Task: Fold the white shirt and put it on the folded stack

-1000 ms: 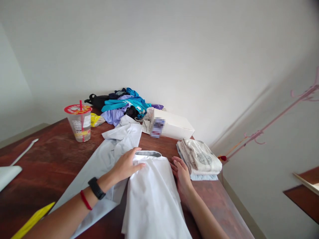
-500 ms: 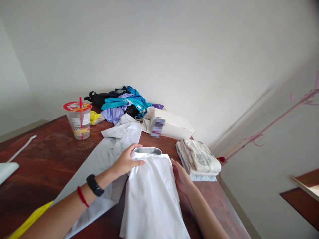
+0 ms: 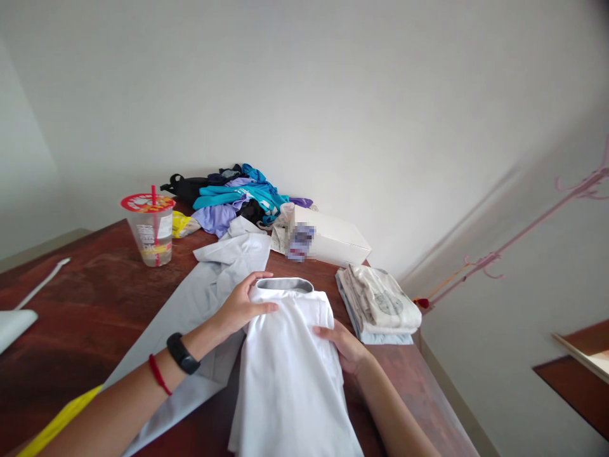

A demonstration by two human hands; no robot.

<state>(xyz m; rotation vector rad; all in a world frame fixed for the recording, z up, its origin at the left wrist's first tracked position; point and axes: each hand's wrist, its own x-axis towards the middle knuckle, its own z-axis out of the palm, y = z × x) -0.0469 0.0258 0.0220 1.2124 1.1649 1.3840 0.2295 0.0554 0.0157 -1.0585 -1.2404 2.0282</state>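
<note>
A white shirt [image 3: 290,368] with a grey-lined collar lies folded lengthwise in front of me, its collar end pointing away. My left hand [image 3: 247,304] grips the shirt's left shoulder beside the collar, thumb on top and fingers behind the cloth. On the right edge, a little below the shoulder, my right hand [image 3: 343,343] holds the fabric with its thumb on top; its other fingers are hidden behind the cloth. Under my left forearm stretches another white garment [image 3: 200,304], spread loosely over the table.
A plastic cup [image 3: 151,231] with a red straw stands at the left. Behind are a heap of clothes [image 3: 242,193] and a white box [image 3: 337,238]. Folded clothes [image 3: 380,304] sit by the right edge of the wooden table [image 3: 85,285]. A pink rack [image 3: 528,238] leans beyond.
My right hand has shifted slightly left and brought its thumb over the shirt's right edge. The collar end has tilted a little; my left hand keeps its hold.
</note>
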